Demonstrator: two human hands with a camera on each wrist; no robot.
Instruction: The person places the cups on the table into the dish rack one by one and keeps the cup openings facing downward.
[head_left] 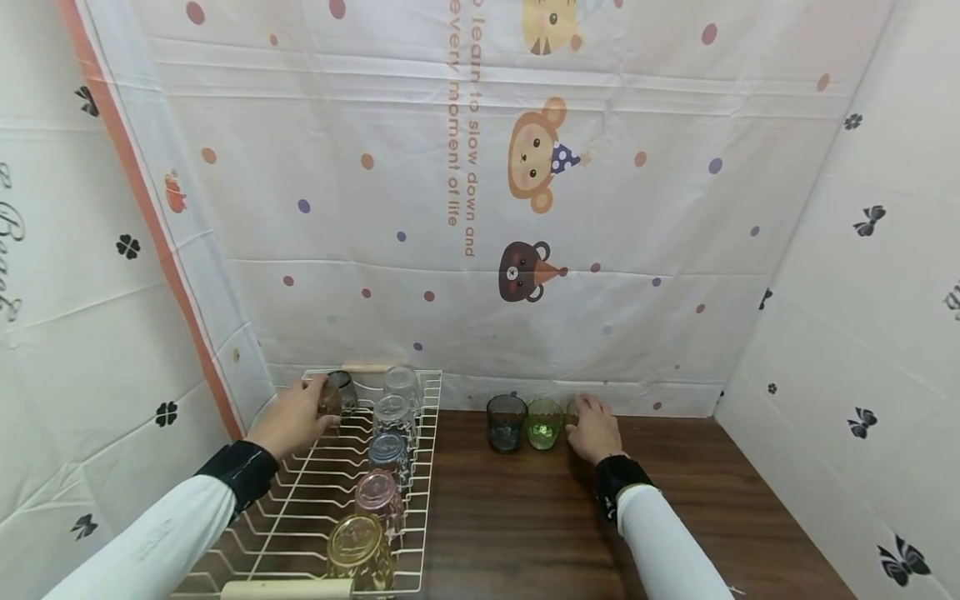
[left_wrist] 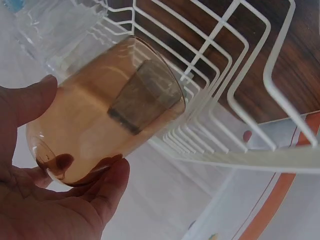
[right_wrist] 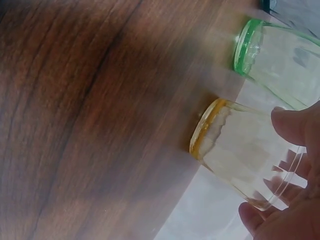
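While the left hand (head_left: pixel 292 423) grips the amber glass (left_wrist: pixel 85 127) at the rack's (head_left: pixel 287 589) eleven o'clock, a slip could chip the smoky glass (head_left: pixel 344 390); the right hand (head_left: pixel 596 433), pinching the yellow glass (right_wrist: pixel 232 150), might bump the green glass (head_left: pixel 543 423) at nine.

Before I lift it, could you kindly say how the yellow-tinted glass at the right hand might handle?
The yellow-tinted glass probably feels rigid and could chip, since its walls look clear and glassy. Its smooth sides may be slippery. Its thick base suggests it may resist tipping.
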